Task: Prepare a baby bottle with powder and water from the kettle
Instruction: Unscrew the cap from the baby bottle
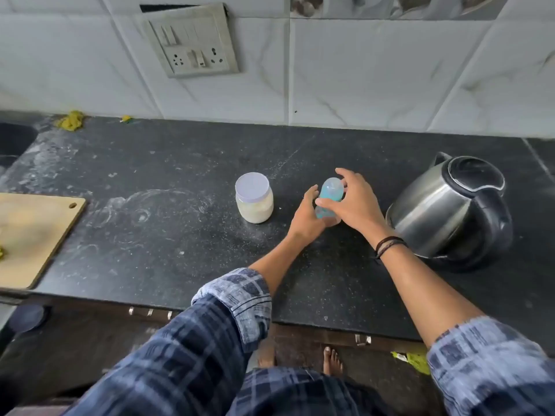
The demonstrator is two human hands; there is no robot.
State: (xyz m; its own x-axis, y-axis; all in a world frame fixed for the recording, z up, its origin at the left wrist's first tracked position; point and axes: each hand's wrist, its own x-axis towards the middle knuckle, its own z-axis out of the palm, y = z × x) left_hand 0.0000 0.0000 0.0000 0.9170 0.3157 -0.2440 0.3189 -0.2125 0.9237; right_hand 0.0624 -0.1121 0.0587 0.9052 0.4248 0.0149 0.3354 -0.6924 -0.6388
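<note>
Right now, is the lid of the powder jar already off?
No, the white lid sits closed on the jar, which stands left of the bottle.

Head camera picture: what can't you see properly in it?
- Baby bottle, head view: left hand and right hand wrap its lower part, hiding any contents.
- Kettle, head view: its shut lid hides whether water is inside.
- Cutting board, head view: cut off by the left edge.
</note>
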